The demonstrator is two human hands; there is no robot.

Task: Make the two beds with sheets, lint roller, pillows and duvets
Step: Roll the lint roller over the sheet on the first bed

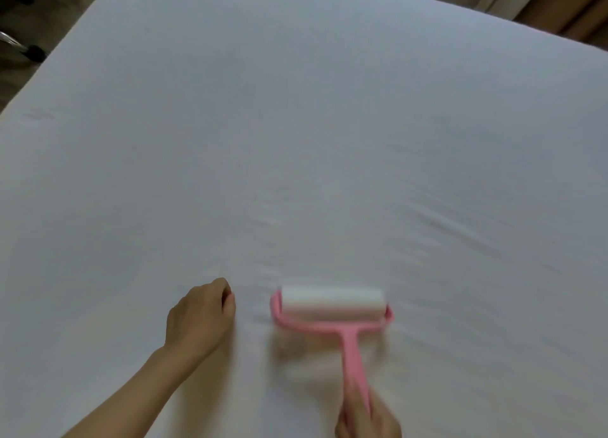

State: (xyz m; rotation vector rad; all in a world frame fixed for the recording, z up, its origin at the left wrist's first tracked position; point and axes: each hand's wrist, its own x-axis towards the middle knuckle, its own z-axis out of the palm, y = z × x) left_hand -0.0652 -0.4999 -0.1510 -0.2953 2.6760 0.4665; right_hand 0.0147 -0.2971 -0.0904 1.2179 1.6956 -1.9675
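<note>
Rests left hand (200,319) forward, fingers (226,292) curled under, forearm bare; grips lint roller (332,306) handle in right hand (365,418).

The wide bed (158,76) fills nearly the whole view, covered by a smooth white cotton sheet (394,174) pulled flat, with only faint creases across its middle and right side. Near the front edge the white roll of a pink plastic lint roller (332,302) sits on the sheet, blurred, its handle slanting back. Just left of it, not touching it, a left hand (197,319) rests on the cloth with fingers curled under
</note>
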